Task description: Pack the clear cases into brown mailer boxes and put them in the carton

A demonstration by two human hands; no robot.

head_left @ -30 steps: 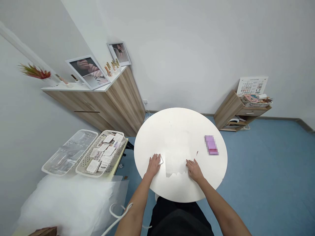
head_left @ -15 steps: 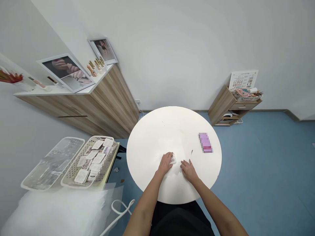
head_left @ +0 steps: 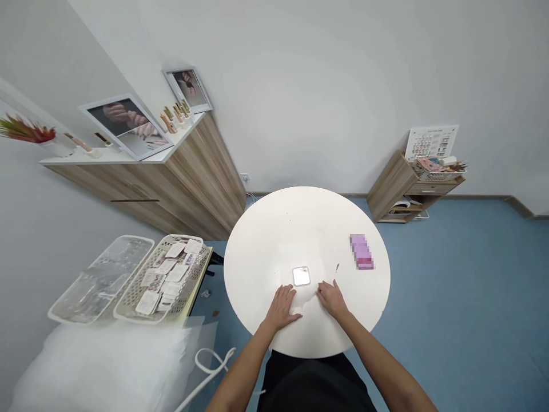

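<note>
Far left: a clear moulded plastic tray (head_left: 100, 280) lies beside a beige perforated plastic basket (head_left: 159, 256) holding many white printed paper cards (head_left: 167, 276). Both sit off the round white table (head_left: 253, 246).

At the table's near edge, the left hand (head_left: 281, 309) rests open, palm down, fingers spread, holding nothing. The hands are apart, with a narrow gap between them. Just ahead of that gap lies a small square glossy transparent piece (head_left: 301, 276), flat on the tabletop and touching neither hand; glare hides its material. A faint translucent sheen (head_left: 306, 300) shows near the fingers; film or reflection, cannot tell. The right hand (head_left: 332, 300) is also open, palm down and empty.

Right of it: a small dark speck (head_left: 337, 268), then a pink rectangular box (head_left: 361, 252), blurred, lying flat near the rim.

Handling note: a thin piece on a smooth top is likely best taken by its edges, sparing the glossy face.
</note>
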